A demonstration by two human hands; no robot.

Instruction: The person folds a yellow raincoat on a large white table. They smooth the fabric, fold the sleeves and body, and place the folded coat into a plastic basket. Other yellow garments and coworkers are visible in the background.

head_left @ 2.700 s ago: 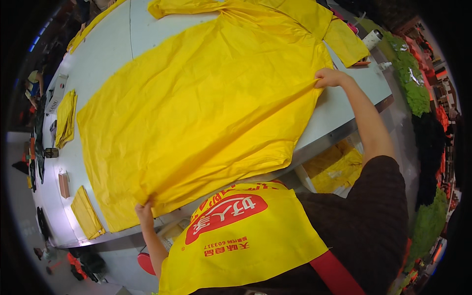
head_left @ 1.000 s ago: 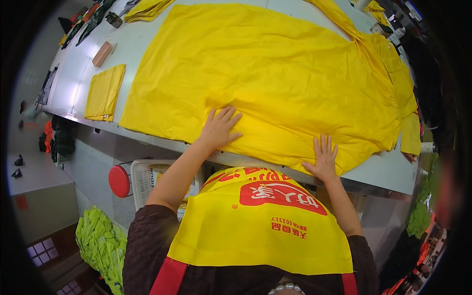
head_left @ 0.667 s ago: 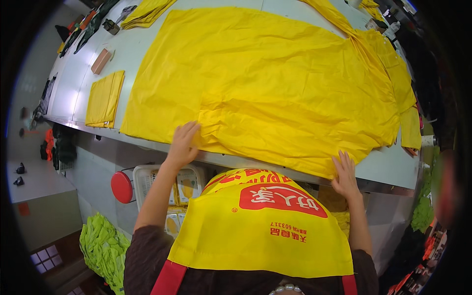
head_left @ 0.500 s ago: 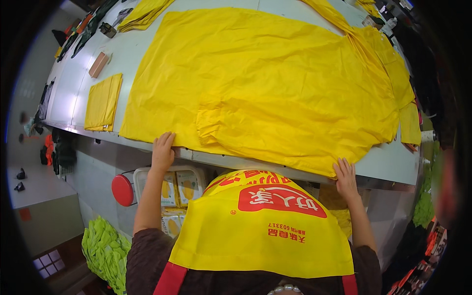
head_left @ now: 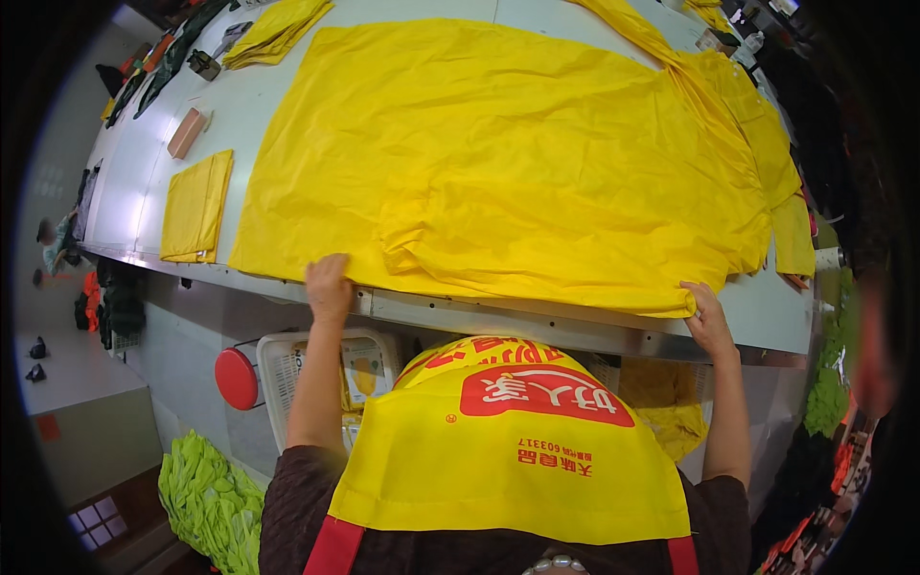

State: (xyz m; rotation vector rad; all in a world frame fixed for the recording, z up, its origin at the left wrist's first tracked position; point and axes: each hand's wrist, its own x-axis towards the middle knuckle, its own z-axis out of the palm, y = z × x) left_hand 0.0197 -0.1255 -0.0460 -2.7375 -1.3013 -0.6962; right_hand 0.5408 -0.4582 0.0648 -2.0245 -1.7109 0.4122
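A white basket [head_left: 287, 359] under the table [head_left: 767, 316] at 7 o'clock holds yellow packets. The wrinkled yellow sheet [head_left: 498, 163] lies spread over the table from centre to 12 o'clock. The left hand [head_left: 329, 285] and right hand [head_left: 707, 316] each pinch its near edge.

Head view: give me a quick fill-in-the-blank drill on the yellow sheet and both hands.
1. The big sheet spread on the table is ____ in colour.
2. Both hands grip the sheet along its ____ edge.
3. The left hand is at the sheet's near-left part; the right hand is at its near-____ corner.
4. The small folded yellow piece lies to the ____ of the big sheet.

Missing words: yellow; near; right; left
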